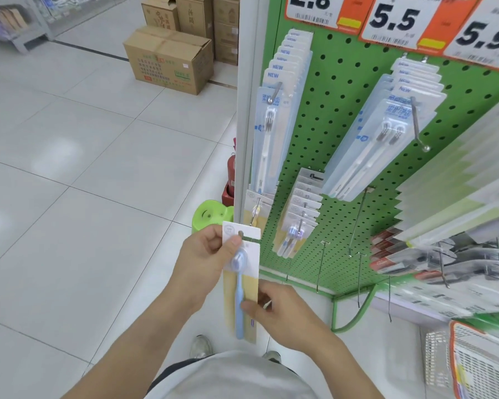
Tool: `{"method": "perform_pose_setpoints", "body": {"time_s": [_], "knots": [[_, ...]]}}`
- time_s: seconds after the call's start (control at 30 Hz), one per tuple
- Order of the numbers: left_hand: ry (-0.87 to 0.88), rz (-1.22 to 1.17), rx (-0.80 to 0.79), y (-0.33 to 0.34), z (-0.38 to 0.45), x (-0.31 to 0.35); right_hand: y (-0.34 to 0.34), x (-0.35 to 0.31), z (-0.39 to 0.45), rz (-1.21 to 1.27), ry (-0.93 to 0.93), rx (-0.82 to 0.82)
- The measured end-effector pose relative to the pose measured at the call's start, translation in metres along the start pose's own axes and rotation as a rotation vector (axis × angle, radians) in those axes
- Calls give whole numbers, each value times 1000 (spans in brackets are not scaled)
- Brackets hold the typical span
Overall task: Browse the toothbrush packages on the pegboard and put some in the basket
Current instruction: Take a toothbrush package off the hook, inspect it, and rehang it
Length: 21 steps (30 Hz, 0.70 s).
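I count one toothbrush package [240, 272] in my hands, held just in front of the left edge of the green pegboard [343, 110]. On the pegboard I see about five pegs carrying hanging toothbrush packs, and three price cards [398, 21] along its top. The package I hold stands upright, long axis vertical, with the blue brush head up and the handle pointing down toward my feet. My left hand [208, 251] pinches the top of the card, thumb across the front by the hang hole. My right hand [274, 309] grips the lower part, fingers curled round the edge. One basket [473, 358] sits on the floor below the pegboard's right end.
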<state>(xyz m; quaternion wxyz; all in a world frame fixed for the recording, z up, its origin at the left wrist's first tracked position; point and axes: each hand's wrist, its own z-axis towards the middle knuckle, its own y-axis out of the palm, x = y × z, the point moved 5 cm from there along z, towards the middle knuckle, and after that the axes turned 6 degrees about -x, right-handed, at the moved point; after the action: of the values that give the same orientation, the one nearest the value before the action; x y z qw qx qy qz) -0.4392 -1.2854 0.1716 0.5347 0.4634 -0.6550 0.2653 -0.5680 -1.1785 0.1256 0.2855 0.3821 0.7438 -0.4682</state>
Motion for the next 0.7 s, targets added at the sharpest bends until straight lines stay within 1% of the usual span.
{"method": "perform_pose_setpoints", "body": {"time_s": [0.13,0.2,0.23,0.4,0.63,0.7], "knots": [[15,82,22,1,7,-7,-16,-14,9,243,-58,221],[22,147,19,1,10,-8,-21,-14,16,344,-77,291],[27,186,21,0,12,-8,-23,-13,20,355,-73,313],[68,386,64,-10,27,-10,-26,-5,34,349,-26,418],[53,620,94,-11,50,-16,-26,-5,49,251,41,512],[47,650,87,-9,55,-18,-24,-3,52,227,64,525]]}}
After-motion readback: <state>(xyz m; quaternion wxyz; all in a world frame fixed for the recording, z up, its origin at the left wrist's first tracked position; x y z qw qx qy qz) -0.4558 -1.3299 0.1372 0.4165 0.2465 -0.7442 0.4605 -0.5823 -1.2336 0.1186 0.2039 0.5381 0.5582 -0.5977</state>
